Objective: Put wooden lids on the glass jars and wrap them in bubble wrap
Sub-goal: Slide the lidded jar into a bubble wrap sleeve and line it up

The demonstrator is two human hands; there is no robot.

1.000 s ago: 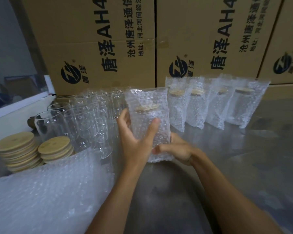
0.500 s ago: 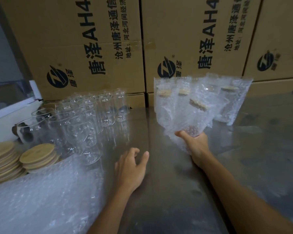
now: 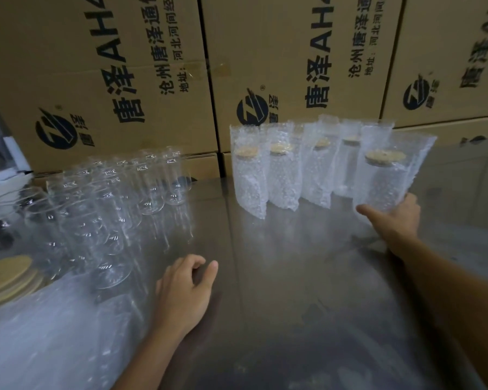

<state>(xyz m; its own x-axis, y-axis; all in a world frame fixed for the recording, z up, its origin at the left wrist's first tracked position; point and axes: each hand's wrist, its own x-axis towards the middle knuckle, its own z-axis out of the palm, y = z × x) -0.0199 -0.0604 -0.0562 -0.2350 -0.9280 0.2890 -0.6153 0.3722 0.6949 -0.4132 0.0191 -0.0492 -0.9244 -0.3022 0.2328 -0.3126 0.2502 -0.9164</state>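
Right hand (image 3: 396,218), gripping the wrapped jar (image 3: 383,178) at its base, has carried it to the right end of the finished row (image 3: 282,173) on the tabletop (image 3: 293,277); left hand (image 3: 185,288), now loosely curled and empty, hangs near the unwrapped jars (image 3: 110,209).

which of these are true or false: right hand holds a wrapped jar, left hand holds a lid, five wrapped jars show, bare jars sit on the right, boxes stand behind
1. The right hand holds a bubble-wrapped jar. True.
2. The left hand holds a wooden lid. False: it holds nothing; the wooden lids lie stacked at far left.
3. Five wrapped jars show, counting the held one. True: four more stand in a row.
4. The unwrapped glass jars stand on the right. False: they are on the left.
5. Cardboard boxes stand behind. True.
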